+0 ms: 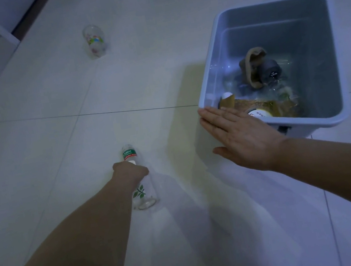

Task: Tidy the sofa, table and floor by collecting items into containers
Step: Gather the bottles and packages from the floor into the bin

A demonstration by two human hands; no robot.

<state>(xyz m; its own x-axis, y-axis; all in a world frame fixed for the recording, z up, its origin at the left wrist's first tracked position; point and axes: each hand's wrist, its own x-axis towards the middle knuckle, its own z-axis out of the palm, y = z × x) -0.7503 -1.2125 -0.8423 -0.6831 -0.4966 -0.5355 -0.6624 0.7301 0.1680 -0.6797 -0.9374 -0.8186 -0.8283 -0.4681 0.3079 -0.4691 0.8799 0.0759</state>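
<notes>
A clear bottle [144,196], lying on the floor [53,130], is gripped round its middle by the left hand [129,170]. The right hand [240,136] is held flat and wide at the near corner of the bin [280,29]. The slick plastic could be fumbled short of the rim. Glossy pale tiles are dimly lit.

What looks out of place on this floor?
Two stray things are on the tiles instead of in the bin: a printed plastic cup far off near the wall, and a clear bottle that the left hand grips.
</notes>
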